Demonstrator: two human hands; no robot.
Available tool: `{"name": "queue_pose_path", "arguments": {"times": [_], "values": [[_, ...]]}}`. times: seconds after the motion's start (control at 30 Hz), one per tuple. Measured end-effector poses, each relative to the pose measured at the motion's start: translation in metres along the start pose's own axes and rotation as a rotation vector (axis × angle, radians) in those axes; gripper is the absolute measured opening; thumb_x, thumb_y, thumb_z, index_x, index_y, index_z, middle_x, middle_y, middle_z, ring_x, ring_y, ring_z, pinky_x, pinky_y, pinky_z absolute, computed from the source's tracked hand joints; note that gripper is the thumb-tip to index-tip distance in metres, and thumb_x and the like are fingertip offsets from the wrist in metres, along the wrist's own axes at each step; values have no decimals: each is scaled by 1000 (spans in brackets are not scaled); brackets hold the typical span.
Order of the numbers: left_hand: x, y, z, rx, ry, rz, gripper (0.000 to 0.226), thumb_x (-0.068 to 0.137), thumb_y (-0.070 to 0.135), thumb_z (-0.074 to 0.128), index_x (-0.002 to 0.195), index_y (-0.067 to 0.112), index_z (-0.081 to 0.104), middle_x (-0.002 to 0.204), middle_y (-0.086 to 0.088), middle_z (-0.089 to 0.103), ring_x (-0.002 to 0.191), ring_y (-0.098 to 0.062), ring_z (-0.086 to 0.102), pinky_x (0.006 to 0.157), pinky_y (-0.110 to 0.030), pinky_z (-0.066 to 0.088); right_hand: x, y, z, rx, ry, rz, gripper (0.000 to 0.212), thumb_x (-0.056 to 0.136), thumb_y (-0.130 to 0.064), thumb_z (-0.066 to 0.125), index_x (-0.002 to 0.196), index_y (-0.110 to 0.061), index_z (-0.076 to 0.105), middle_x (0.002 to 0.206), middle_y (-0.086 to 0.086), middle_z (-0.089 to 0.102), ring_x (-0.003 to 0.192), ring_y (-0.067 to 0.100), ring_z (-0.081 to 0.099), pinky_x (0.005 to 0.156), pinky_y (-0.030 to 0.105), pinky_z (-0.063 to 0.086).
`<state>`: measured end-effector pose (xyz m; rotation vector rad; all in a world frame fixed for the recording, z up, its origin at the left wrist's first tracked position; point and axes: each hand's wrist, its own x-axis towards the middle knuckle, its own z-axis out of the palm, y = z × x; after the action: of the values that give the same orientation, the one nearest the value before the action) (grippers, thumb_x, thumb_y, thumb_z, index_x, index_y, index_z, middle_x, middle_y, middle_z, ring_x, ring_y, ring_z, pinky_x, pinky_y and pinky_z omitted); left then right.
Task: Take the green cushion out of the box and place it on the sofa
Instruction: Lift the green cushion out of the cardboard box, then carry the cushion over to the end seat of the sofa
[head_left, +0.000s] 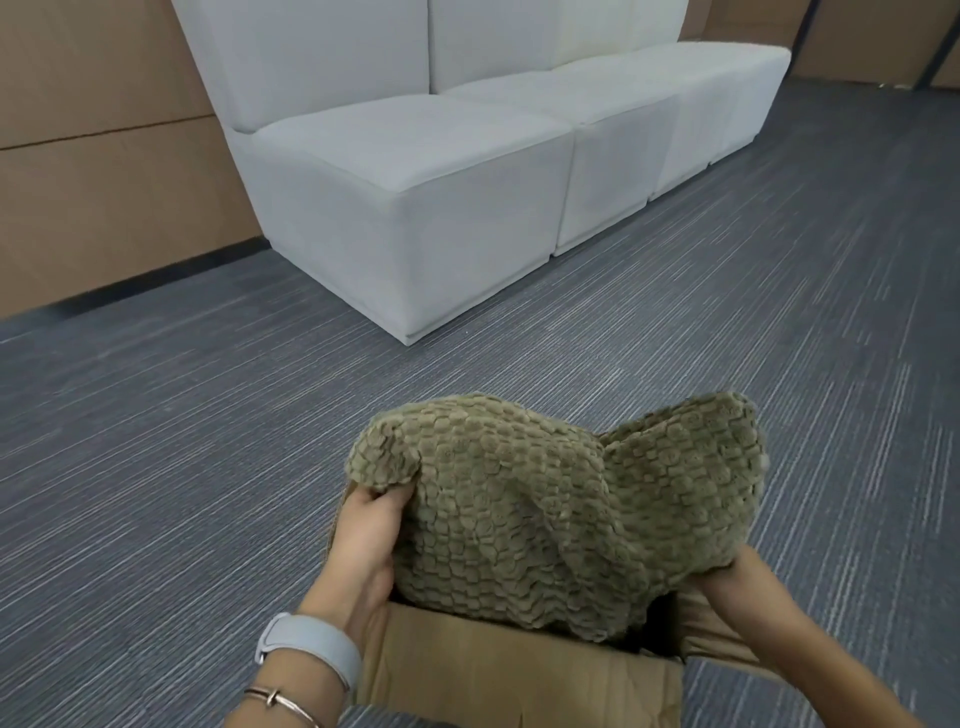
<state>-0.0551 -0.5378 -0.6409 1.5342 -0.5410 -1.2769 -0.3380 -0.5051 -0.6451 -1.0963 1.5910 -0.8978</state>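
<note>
Head view: both your hands, left (363, 545) and right (748, 592), grip the cushion (545, 514), half out of the box (519, 670). The sofa (415, 156) waits.

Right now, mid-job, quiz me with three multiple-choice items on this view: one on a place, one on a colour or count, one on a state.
1. Where is the green cushion?
A. Flat on the sofa seat
B. Partly lifted out of the cardboard box
C. Lying on the carpet

2. What colour is the sofa?
A. White
B. Brown
C. Dark blue

3. How do the hands hold the cushion?
A. Only one hand touches it
B. Neither hand touches it
C. Both grip it, one at each side

Answers:
1. B: its lower part still sits inside the box opening.
2. A: the seats and backs are pale white against brown wall panels.
3. C: the left hand pinches the left edge and the right hand grips the right lower corner.
</note>
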Motion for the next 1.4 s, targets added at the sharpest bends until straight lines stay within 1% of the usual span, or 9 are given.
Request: {"name": "queue_pose_path", "arguments": {"times": [0.1,0.27,0.33,0.53,0.77,0.93,1.1,1.23,1.4], "values": [[-5,26,2,-41,-1,89,25,90,10,55,115,11,57,107,-8,66,91,-16,61,73,-29,47,1,-17,-3,138,3,56,30,80,4,62,99,-19,59,93,-7,61,85,8,53,80,29,41],[-32,90,3,-32,-6,204,14,93,18,52,102,28,58,110,1,64,102,-15,60,88,-34,45,-14,-84,-16,269,56,-15,26,82,-7,62,103,-21,60,99,-9,65,91,6,59,69,21,44],[-48,126,5,-15,-32,240,18,93,26,51,110,33,53,115,5,61,104,-13,58,89,-34,44,-26,-121,-25,302,61,-60,26,83,-9,62,103,-24,59,97,-12,66,87,2,61,68,19,44],[-120,280,10,14,-61,269,39,93,36,49,131,31,48,125,2,60,112,-19,58,87,-35,47,-83,-280,-69,346,50,-184,26,81,-12,62,101,-29,59,82,-22,73,76,-7,67,68,17,46],[-229,479,16,-18,-134,248,33,91,40,51,123,36,55,123,0,64,109,-22,62,96,-47,47,-172,-478,-123,445,102,-184,45,67,-40,70,110,-38,60,111,-7,71,102,17,66,89,40,50],[-293,591,20,-52,-180,216,30,89,40,55,118,32,55,116,-1,66,104,-22,63,92,-42,49,-223,-583,-156,491,175,-188,25,82,-31,63,107,-34,61,104,-4,72,94,18,68,72,32,52],[-340,647,20,-126,-263,188,28,90,39,53,117,32,54,112,-3,66,102,-23,63,81,-39,51,-261,-638,-169,492,216,-225,29,80,-35,66,109,-36,64,109,-3,73,98,19,68,89,43,52],[-361,658,20,-131,-313,194,25,93,38,49,118,34,49,102,1,65,92,-19,63,66,-35,50,-284,-651,-174,496,273,-228,18,82,-32,65,100,-36,65,106,-3,72,97,19,67,87,40,52],[-376,658,20,-85,-393,154,41,93,43,46,133,34,40,98,1,62,89,-19,61,67,-36,50,-302,-649,-172,543,340,-209,21,85,-28,62,106,-29,62,106,-1,68,95,19,65,75,32,51]]}}
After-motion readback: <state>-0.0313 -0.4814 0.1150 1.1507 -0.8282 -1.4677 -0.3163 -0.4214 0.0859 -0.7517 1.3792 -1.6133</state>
